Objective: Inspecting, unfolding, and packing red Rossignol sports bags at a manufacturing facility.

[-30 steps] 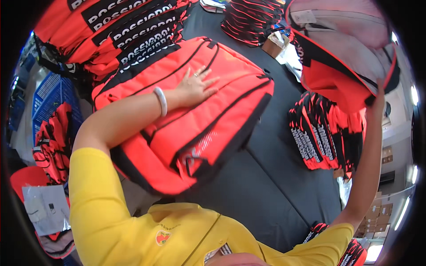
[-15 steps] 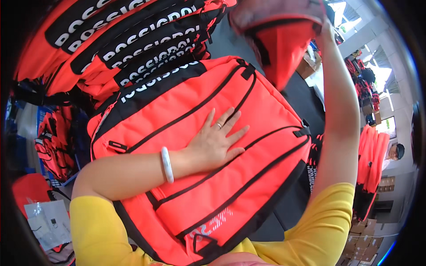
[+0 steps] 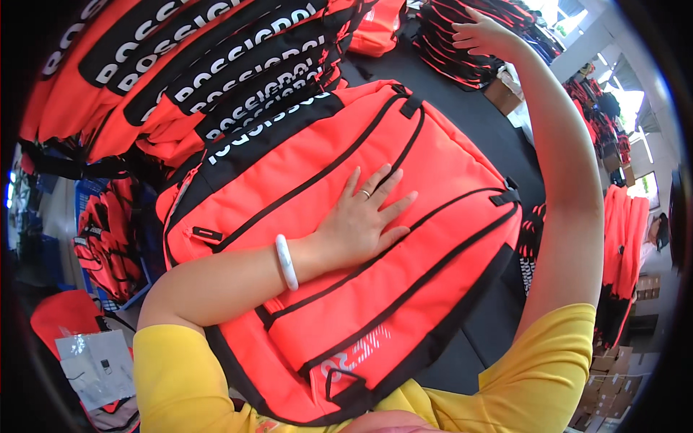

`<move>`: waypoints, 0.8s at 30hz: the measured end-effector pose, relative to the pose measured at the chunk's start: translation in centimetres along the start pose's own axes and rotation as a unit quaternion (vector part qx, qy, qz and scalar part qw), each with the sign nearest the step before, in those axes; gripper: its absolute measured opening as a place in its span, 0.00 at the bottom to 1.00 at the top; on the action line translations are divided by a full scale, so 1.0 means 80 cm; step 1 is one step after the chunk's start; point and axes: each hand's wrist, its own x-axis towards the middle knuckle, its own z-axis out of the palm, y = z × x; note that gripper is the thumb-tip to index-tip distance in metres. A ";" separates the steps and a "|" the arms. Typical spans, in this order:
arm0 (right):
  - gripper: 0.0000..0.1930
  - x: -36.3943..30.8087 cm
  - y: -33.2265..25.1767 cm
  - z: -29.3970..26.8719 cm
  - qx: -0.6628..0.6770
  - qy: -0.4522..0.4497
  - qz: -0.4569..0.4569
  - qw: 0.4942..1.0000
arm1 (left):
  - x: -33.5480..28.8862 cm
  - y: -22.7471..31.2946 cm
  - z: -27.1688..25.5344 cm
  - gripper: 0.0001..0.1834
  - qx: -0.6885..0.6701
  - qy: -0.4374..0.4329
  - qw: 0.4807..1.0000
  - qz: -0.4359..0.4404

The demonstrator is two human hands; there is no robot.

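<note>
A large bright red-orange backpack (image 3: 447,155) with black trim and zips lies flat in front of me. My left hand (image 3: 361,220) rests on its middle, palm down with fingers spread, and wears a ring and a pale bangle. My right hand (image 3: 485,37) is stretched out to the far right, empty, fingers apart. It appears above or beside a pile of black and red pieces (image 3: 455,54); whether it touches them I cannot tell. A red-orange bag piece (image 3: 379,27) is at the far edge, past the backpack.
A tall stack of red and black backpacks (image 3: 238,68) leans close at the upper left. Left of me, a blue crate (image 3: 90,191) holds more red pieces, with a clear plastic packet (image 3: 97,368) below. A dark table (image 3: 498,130) lies under the backpack; cardboard boxes (image 3: 603,382) stand right.
My right hand has let go of the red and dark bag piece it held and is now empty, farther out. My left hand stays on the backpack. The view has shifted slightly.
</note>
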 end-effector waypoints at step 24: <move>0.28 -0.658 -0.084 0.354 -0.238 0.194 -0.255 0.917 | -0.008 0.005 -0.190 0.24 -0.168 -0.196 0.958 0.122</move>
